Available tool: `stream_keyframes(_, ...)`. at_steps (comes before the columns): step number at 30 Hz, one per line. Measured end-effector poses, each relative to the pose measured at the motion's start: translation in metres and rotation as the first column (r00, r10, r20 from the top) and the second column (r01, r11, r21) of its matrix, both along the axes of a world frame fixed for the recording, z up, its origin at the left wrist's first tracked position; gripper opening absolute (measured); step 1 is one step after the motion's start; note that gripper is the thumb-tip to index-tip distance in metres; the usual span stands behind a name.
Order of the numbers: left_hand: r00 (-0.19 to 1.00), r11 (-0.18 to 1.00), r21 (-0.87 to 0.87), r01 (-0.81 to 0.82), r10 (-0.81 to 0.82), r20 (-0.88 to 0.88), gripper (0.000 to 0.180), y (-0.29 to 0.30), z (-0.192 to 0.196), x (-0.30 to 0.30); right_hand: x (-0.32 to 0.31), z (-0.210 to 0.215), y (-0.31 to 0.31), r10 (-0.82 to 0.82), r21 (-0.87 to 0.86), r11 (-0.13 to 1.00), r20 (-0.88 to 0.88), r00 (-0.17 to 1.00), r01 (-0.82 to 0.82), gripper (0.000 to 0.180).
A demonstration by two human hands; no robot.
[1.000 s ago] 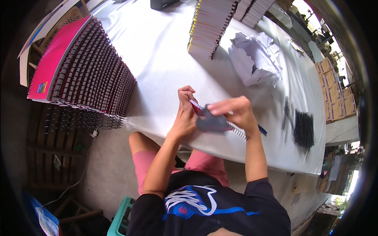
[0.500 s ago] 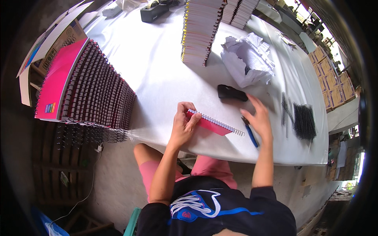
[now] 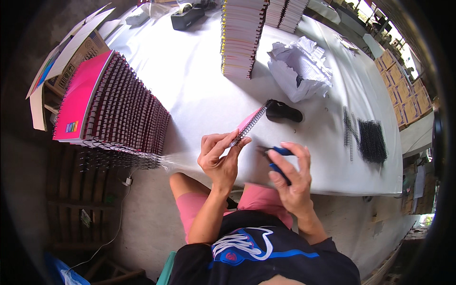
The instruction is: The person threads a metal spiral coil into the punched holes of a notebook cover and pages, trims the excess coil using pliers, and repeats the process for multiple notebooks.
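Observation:
My left hand pinches the lower end of a small pink spiral-bound notebook between thumb and fingers. The notebook is tilted, its coil running up and to the right toward a black rounded object on the table. In my right hand is a pair of blue-handled pliers, the fingers around the spread handles. The dark jaws, a little blurred, point left toward the notebook's lower end and are apart from it.
A tall stack of pink spiral notebooks stands at the left. Farther back are a stack of bound books, a tape dispenser and a crumpled white paper container. Loose black coils lie at the right on the white-covered table.
My right hand has picked the pliers up from the table and brought them left, nearer the notebook. My left hand has turned the notebook so its far end points up and right.

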State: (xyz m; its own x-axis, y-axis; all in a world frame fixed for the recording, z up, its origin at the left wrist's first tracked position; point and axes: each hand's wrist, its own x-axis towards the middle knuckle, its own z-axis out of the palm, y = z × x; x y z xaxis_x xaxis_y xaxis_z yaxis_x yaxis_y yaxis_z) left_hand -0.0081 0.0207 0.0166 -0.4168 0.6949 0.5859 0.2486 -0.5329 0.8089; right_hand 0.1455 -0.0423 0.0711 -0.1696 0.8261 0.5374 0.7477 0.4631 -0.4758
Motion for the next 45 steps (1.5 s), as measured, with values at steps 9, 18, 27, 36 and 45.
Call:
stream_keyframes(9,1.000,0.994,0.105,-0.006,0.007,-0.007,0.037,-0.005,0.006,-0.002,-0.022,0.000,0.006,0.122,-0.129,0.983,-0.048,0.991,-0.128,0.034)
stream_keyframes(18,0.998,0.989,0.148,-0.018,0.008,0.068,0.035,-0.006,0.004,0.001,-0.018,-0.008,0.006,0.086,-0.457,0.681,-0.726,0.682,-0.572,0.035)
stream_keyframes(27,0.761,0.975,0.136,0.179,-0.224,0.608,0.026,-0.015,0.048,-0.023,0.084,-0.072,0.013,-0.330,-0.229,0.867,0.404,0.853,0.443,0.041)
stream_keyframes(36,0.948,0.898,0.437,0.050,-0.181,0.263,0.024,-0.062,0.117,-0.053,-0.041,0.043,0.062,0.489,0.288,0.821,-0.800,0.348,-0.493,0.059)
stream_keyframes(45,0.736,0.767,0.315,-0.559,0.634,-0.238,0.028,-0.061,0.206,-0.170,-0.197,0.180,0.179,0.246,0.366,0.377,-0.925,-0.289,-0.851,0.042)
